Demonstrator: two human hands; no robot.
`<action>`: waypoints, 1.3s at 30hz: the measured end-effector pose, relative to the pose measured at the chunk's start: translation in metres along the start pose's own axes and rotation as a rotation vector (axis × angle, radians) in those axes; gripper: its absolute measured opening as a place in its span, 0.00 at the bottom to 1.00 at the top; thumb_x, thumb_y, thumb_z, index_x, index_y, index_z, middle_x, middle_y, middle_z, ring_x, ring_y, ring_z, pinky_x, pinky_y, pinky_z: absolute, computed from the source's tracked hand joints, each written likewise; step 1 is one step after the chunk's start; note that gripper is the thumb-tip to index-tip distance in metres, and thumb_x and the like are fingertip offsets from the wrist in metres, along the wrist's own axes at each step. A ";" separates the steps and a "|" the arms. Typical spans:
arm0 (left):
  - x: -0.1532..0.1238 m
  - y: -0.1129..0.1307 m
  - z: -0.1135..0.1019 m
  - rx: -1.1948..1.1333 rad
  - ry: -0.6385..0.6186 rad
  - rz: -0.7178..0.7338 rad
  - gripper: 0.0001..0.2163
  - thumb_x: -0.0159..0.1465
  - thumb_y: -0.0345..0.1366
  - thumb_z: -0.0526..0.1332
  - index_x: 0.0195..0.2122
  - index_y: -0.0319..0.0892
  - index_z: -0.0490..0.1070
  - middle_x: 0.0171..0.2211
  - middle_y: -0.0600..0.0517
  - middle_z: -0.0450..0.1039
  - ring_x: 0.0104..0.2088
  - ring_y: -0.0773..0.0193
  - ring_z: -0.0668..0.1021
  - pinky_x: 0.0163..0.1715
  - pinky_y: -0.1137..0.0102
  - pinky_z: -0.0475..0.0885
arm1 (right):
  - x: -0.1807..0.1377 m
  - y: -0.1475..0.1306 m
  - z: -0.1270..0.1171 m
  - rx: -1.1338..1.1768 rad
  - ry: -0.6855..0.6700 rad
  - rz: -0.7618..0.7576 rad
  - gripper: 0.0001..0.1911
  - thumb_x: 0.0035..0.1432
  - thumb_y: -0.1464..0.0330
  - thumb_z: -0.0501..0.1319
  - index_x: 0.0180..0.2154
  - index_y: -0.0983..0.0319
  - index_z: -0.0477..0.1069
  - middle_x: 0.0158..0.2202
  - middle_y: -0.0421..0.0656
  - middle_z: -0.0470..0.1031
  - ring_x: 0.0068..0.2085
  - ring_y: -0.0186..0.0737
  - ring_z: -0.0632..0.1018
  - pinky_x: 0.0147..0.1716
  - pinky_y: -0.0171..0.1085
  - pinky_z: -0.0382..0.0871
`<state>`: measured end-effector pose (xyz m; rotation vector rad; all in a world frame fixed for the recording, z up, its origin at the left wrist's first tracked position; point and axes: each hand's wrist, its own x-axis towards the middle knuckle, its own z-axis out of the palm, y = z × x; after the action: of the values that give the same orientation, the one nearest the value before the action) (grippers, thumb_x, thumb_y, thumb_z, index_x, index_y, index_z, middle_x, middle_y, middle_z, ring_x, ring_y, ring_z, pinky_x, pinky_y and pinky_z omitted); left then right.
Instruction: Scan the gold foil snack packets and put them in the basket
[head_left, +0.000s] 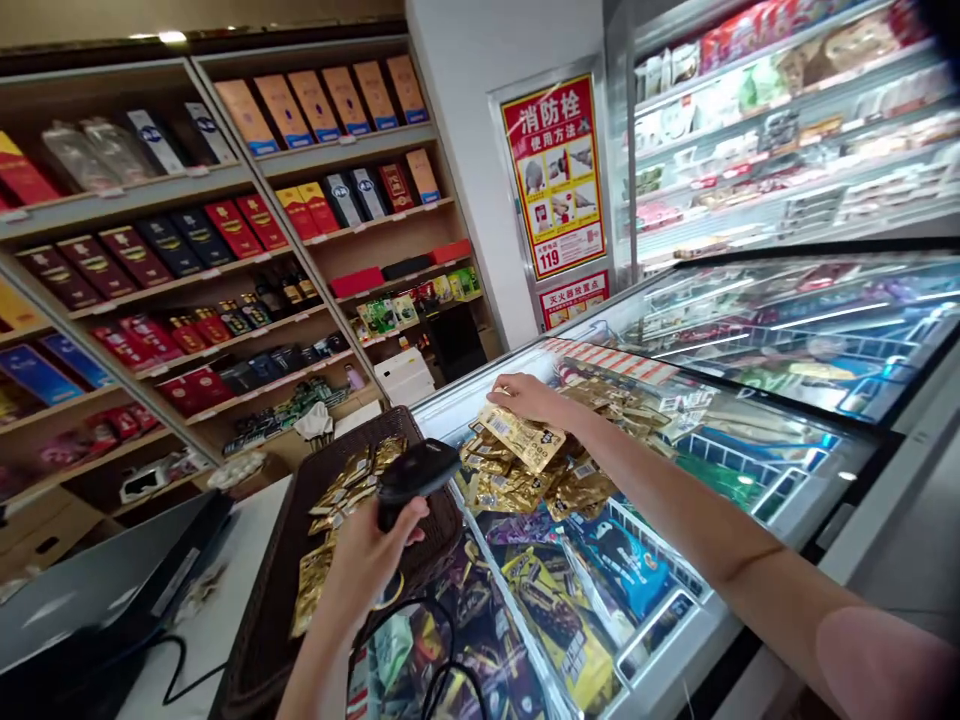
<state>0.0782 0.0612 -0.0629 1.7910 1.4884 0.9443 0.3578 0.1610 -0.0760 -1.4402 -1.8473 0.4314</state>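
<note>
My left hand [375, 555] is wrapped round the handle of a black barcode scanner [420, 468], whose head points right toward a heap of gold packets. Its cable hangs down below my wrist. Between the fingers of my right hand [525, 398] is a gold packet [523, 437] with a printed label, held just over the heap of gold packets [517, 488] on the freezer's glass top. A dark brown woven basket [259, 600] stands left of the freezer and holds more gold packets [352, 485], partly hidden behind my left hand and the scanner.
Under the glass of the chest freezer [844, 590] lie colourful bags in wire baskets. A white counter [255, 520] with a dark device is at left. Shelves [247, 170] of boxes and bottles line the wall. A lit display fridge [787, 150] stands at back right.
</note>
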 end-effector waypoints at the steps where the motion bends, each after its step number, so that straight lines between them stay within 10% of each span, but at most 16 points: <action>1: 0.000 0.001 0.006 0.049 -0.023 0.007 0.22 0.51 0.55 0.63 0.32 0.38 0.73 0.28 0.45 0.78 0.27 0.55 0.80 0.27 0.67 0.73 | 0.000 0.001 -0.003 -0.008 -0.030 -0.005 0.12 0.60 0.61 0.54 0.33 0.62 0.69 0.29 0.41 0.70 0.31 0.36 0.70 0.28 0.31 0.57; 23: -0.009 -0.001 0.011 0.147 -0.139 0.066 0.21 0.55 0.54 0.60 0.32 0.39 0.74 0.29 0.44 0.79 0.29 0.53 0.80 0.29 0.67 0.73 | -0.004 0.000 -0.014 0.000 -0.108 0.047 0.15 0.60 0.58 0.55 0.33 0.63 0.71 0.25 0.41 0.70 0.25 0.34 0.69 0.25 0.32 0.56; 31: -0.011 0.004 -0.006 0.064 -0.018 0.002 0.21 0.53 0.54 0.62 0.33 0.39 0.74 0.30 0.44 0.79 0.31 0.53 0.81 0.31 0.66 0.75 | 0.011 0.031 -0.019 -0.368 0.057 0.361 0.15 0.57 0.75 0.53 0.46 0.66 0.67 0.42 0.53 0.74 0.42 0.49 0.75 0.33 0.37 0.63; 39: -0.006 0.000 -0.048 0.162 0.136 -0.082 0.20 0.53 0.54 0.62 0.35 0.41 0.74 0.32 0.47 0.79 0.30 0.55 0.81 0.27 0.70 0.73 | 0.008 0.046 0.004 -0.503 0.121 0.352 0.20 0.57 0.78 0.50 0.52 0.74 0.63 0.50 0.64 0.66 0.53 0.59 0.67 0.43 0.45 0.64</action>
<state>0.0378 0.0558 -0.0370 1.7928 1.7535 0.9441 0.3856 0.1838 -0.1067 -2.0955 -1.6742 0.0347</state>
